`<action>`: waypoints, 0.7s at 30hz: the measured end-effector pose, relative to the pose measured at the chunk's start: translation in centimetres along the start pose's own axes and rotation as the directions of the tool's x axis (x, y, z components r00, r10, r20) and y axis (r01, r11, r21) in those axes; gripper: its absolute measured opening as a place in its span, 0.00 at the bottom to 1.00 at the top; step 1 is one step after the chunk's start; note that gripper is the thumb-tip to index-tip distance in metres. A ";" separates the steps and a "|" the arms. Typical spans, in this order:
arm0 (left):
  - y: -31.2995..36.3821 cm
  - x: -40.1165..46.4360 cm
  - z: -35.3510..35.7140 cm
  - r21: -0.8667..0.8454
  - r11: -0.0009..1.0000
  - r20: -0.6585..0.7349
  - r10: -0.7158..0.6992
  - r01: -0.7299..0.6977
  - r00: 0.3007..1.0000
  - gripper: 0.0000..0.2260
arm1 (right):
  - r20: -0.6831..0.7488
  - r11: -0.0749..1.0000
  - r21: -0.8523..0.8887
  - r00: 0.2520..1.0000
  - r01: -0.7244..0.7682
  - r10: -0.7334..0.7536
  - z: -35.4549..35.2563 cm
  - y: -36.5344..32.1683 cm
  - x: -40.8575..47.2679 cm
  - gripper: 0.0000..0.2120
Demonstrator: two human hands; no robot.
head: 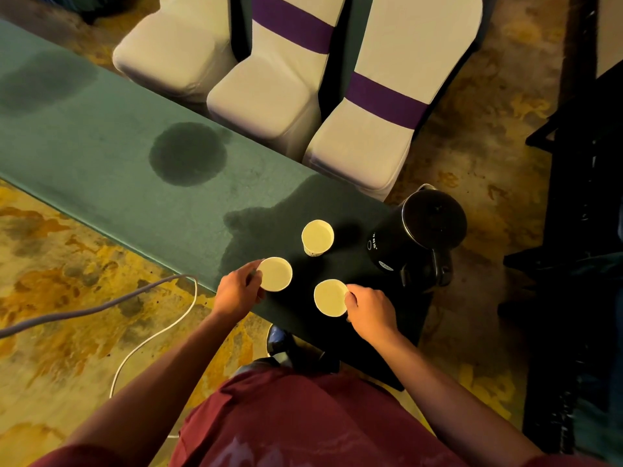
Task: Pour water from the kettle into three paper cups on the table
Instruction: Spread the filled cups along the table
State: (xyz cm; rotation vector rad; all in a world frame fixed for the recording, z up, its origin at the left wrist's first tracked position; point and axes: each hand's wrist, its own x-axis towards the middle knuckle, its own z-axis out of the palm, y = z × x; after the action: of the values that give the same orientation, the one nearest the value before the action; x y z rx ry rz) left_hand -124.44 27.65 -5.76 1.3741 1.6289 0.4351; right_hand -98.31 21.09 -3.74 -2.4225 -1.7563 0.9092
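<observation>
Paper, thin and light, so the step in hand, as I judge it, is setting the cups before pouring: the left hand [238, 288] curls its fingers round the left cup [275, 274] and the right hand [370, 311] pinches the near cup [331, 297] at its rim, and both should grip gently and keep the cups level and apart. All three, the far cup [317, 236] included, stand upright on the green table [101, 153], mouths up (contents unclear). At the table's right end stands the black kettle [421, 234], long axis vertical, handle toward the person, untouched.
</observation>
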 end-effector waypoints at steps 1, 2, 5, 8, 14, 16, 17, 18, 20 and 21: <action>0.1 0.0 0.0 0.000 1.000 0.003 -0.003 0.003 1.000 0.15 | -0.005 1.000 0.002 1.000 -0.003 0.003 -0.1 -0.2 0.1 0.15; 0.1 -0.1 0.0 -0.002 1.000 0.006 -0.004 0.004 1.000 0.15 | -0.008 1.000 0.006 1.000 -0.006 0.006 -0.1 -0.3 0.2 0.15; 0.4 -0.1 -0.1 -0.012 1.000 0.010 -0.004 0.004 1.000 0.15 | 0.012 0.999 0.022 1.000 -0.024 0.024 -0.1 -0.5 0.3 0.15; 0.3 -0.1 -0.1 -0.015 1.000 0.011 -0.005 0.005 1.000 0.15 | 0.023 0.999 0.030 0.999 -0.043 0.042 -0.1 -0.5 0.3 0.15; 0.2 0.0 0.0 -0.020 1.000 -0.005 0.001 -0.002 1.000 0.14 | 0.014 0.999 -0.005 0.998 -0.054 0.054 -0.6 -0.3 0.4 0.14; 0.1 0.0 0.0 -0.040 0.999 -0.008 -0.007 0.007 1.000 0.14 | 0.022 0.997 0.020 0.997 -0.076 0.075 -0.7 -0.5 0.3 0.15; 0.1 0.0 0.0 -0.054 0.998 -0.010 -0.011 0.010 1.000 0.14 | 0.009 0.994 0.050 0.995 -0.095 0.095 -0.8 -0.6 0.3 0.15; 0.1 -0.1 0.0 -0.074 0.997 -0.009 -0.015 0.015 1.000 0.14 | -0.018 0.989 0.094 0.993 -0.115 0.117 -0.9 -0.5 0.1 0.14; 0.0 -0.4 -0.2 -0.117 0.993 -0.017 -0.029 0.027 0.999 0.13 | -0.102 0.974 0.183 0.983 -0.134 0.154 -1.5 -0.5 -0.3 0.13; -0.1 -0.5 -0.3 -0.137 0.990 -0.031 -0.038 0.034 0.999 0.13 | -0.146 0.968 0.215 0.976 -0.131 0.164 -2.0 -0.5 -0.5 0.12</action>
State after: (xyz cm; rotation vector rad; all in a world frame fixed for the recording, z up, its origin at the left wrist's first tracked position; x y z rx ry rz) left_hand -124.78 27.27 -5.44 1.2400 1.6180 0.5402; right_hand -97.87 21.50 -1.71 -2.4402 -1.3722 0.8299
